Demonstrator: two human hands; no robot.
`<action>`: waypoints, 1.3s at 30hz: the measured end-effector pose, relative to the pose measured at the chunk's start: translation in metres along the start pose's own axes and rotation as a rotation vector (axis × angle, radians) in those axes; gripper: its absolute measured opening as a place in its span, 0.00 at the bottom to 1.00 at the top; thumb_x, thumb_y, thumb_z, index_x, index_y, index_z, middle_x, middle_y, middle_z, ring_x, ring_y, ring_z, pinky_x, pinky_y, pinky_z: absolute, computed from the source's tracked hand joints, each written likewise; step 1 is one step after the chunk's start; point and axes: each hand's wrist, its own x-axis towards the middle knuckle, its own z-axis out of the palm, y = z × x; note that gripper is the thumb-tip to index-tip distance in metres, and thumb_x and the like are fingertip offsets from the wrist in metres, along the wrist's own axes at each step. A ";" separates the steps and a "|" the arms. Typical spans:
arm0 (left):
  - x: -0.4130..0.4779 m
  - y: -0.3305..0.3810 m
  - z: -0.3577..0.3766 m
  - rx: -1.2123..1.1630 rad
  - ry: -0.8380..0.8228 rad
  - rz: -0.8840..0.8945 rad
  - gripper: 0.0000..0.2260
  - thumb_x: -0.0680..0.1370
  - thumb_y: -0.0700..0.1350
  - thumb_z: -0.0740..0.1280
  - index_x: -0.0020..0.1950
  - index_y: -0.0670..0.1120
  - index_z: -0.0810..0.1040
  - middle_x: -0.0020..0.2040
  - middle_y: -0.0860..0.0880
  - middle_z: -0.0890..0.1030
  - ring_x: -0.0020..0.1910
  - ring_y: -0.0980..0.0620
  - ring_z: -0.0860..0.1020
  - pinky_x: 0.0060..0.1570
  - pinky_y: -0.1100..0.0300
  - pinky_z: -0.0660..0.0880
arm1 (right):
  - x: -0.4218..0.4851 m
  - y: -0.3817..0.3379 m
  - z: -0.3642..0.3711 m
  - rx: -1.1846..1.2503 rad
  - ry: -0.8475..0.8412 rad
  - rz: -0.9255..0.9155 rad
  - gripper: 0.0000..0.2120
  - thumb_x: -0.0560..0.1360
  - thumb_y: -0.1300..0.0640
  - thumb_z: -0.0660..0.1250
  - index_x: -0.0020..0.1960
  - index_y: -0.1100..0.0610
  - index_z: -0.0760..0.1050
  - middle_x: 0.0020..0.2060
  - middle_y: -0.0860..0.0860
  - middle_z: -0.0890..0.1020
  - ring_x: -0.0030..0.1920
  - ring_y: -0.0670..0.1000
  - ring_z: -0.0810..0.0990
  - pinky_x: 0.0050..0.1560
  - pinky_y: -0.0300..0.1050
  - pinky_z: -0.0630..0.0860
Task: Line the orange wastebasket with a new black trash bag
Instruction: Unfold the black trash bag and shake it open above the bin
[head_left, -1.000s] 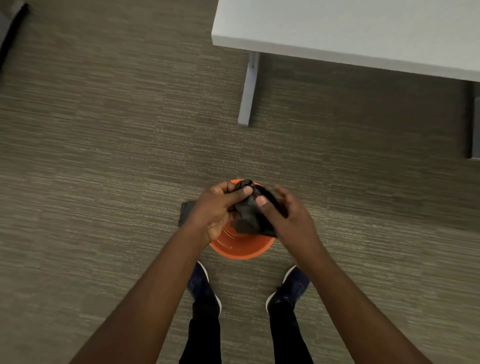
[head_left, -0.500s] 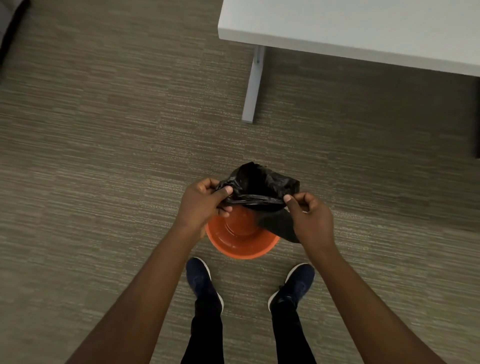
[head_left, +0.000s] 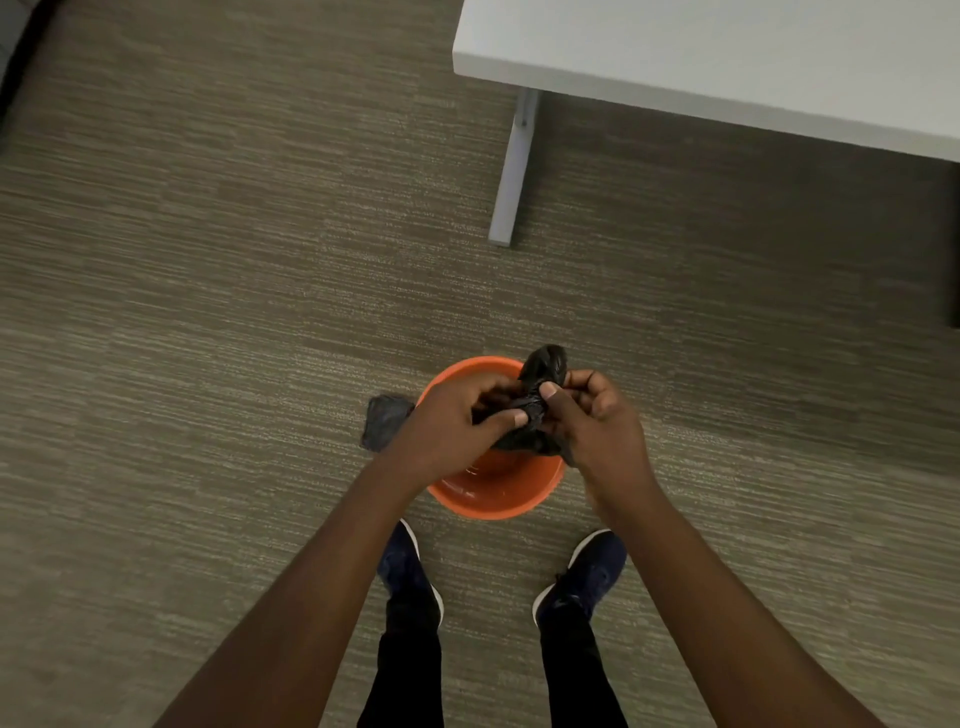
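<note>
The orange wastebasket stands on the carpet just in front of my feet, with its inside bare. Above its opening I hold the black trash bag, bunched and crumpled between both hands. My left hand pinches the bag from the left with thumb and fingers. My right hand pinches it from the right, the two thumbs almost touching. Most of the bag is hidden behind my fingers.
A small dark crumpled item lies on the carpet left of the basket. A white table with a grey leg stands at the upper right. My dark shoes are right behind the basket.
Half a second ago my hands were apart with the bag stretched between them. They have come together and the bag is bunched again over the basket.
</note>
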 end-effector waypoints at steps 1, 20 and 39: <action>0.002 0.002 0.001 0.054 -0.023 -0.013 0.07 0.79 0.46 0.70 0.57 0.50 0.83 0.46 0.58 0.83 0.44 0.66 0.80 0.43 0.73 0.72 | -0.001 -0.001 0.002 0.011 -0.008 -0.003 0.05 0.79 0.59 0.70 0.54 0.58 0.77 0.46 0.57 0.87 0.44 0.56 0.87 0.46 0.50 0.83; -0.017 -0.059 -0.037 0.097 0.862 -0.141 0.14 0.75 0.31 0.60 0.53 0.41 0.82 0.50 0.45 0.83 0.48 0.50 0.81 0.46 0.62 0.76 | 0.009 -0.012 -0.030 -0.908 0.260 -0.491 0.09 0.78 0.64 0.65 0.52 0.55 0.82 0.47 0.49 0.79 0.41 0.40 0.75 0.43 0.21 0.66; 0.035 0.068 -0.128 -1.544 0.775 -0.102 0.10 0.83 0.43 0.60 0.52 0.42 0.80 0.48 0.41 0.83 0.45 0.44 0.84 0.44 0.49 0.83 | 0.012 -0.143 0.004 -0.236 0.209 -0.464 0.18 0.81 0.48 0.64 0.45 0.63 0.81 0.37 0.57 0.81 0.40 0.51 0.80 0.44 0.50 0.78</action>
